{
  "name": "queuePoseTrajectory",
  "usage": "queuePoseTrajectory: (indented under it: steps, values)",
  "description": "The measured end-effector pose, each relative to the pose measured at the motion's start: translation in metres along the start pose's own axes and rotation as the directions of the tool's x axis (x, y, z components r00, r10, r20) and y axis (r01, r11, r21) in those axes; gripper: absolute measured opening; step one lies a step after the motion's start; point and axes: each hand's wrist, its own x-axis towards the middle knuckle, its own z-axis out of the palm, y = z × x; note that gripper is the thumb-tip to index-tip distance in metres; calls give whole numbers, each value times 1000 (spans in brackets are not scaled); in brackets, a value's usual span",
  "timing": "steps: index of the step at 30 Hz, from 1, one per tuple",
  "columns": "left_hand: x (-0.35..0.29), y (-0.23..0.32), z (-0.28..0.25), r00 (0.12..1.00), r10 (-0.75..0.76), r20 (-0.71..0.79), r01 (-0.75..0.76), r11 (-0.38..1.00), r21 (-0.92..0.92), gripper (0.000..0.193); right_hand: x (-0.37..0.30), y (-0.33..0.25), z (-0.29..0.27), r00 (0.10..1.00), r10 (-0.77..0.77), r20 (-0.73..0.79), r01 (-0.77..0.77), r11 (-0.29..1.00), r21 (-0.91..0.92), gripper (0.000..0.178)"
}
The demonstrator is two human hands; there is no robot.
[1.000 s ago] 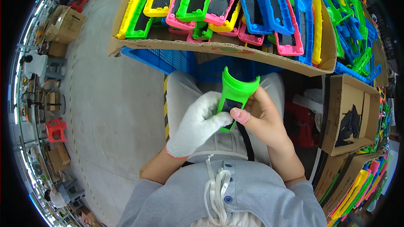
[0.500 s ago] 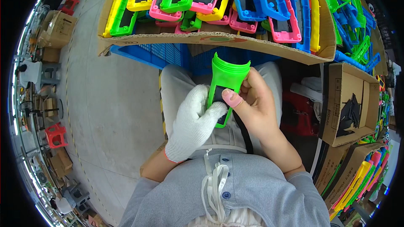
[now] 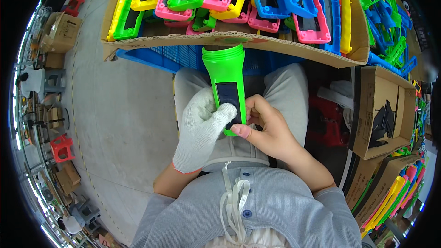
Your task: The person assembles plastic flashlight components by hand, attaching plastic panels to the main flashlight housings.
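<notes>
Above my lap I hold a bright green plastic flashlight housing (image 3: 225, 66), its wide threaded round end pointing away from me. A black panel (image 3: 227, 93) is set into its upper face. My left hand (image 3: 197, 126), in a white knitted glove, is wrapped round the housing's left side with the thumb pressed on the panel. My bare right hand (image 3: 273, 131) pinches the narrow near end from the right, thumb at the lower corner and fingertips along the right edge. The undersides of the fingers behind the housing are hidden.
Ahead stands a cardboard carton (image 3: 289, 49) of green, yellow, pink and blue housings, above a blue plastic crate (image 3: 170, 55). At right, an open cardboard box (image 3: 404, 110) holds black pieces (image 3: 382, 121). Green and blue parts (image 3: 390, 27) pile up beyond. A red stool (image 3: 62, 148) stands far left.
The housing has turned more upright and moved slightly left, showing more of its black panel. My right hand has slid down from its side to its near end.
</notes>
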Motion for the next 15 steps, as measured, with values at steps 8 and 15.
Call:
queuePoseTrajectory:
  steps: [8, 15]
  values:
    - [-3, 12, 11, 992, 111, -60, -106, 990, 89, 22, 1, -2, 0, 994, -85, -72, 74, 986, -146, 29]
    - [10, 17, -3, 611, 508, 607, -773, 216, 597, 31, 8, 0, -21, 964, 164, 208, -253, 801, 542, 42]
